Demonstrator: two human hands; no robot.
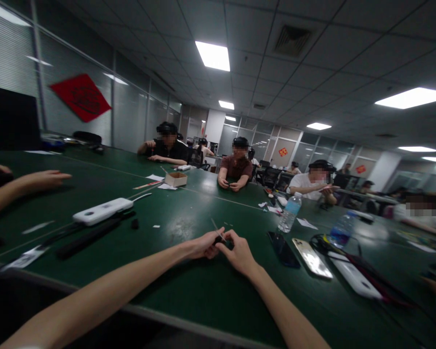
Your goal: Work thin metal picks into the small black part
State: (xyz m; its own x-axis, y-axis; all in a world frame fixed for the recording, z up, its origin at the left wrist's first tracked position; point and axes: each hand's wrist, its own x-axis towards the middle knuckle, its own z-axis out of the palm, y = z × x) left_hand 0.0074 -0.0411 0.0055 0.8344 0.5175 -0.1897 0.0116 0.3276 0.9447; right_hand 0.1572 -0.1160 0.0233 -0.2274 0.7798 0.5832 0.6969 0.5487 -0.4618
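Note:
My left hand (203,245) and my right hand (240,252) meet over the green table (189,291), fingers pinched together around a small dark object (220,239). A thin light stick (217,229) pokes up and to the left from between the fingertips. Both forearms stretch in from the bottom edge. What exactly the dark piece is stays too small to tell.
Two phones (298,254) and a white power bank (354,277) lie to the right, with water bottles (289,212) behind. A white device (101,211) and a dark bar (90,237) lie to the left. Another person's hand (39,180) rests at left; several people sit opposite.

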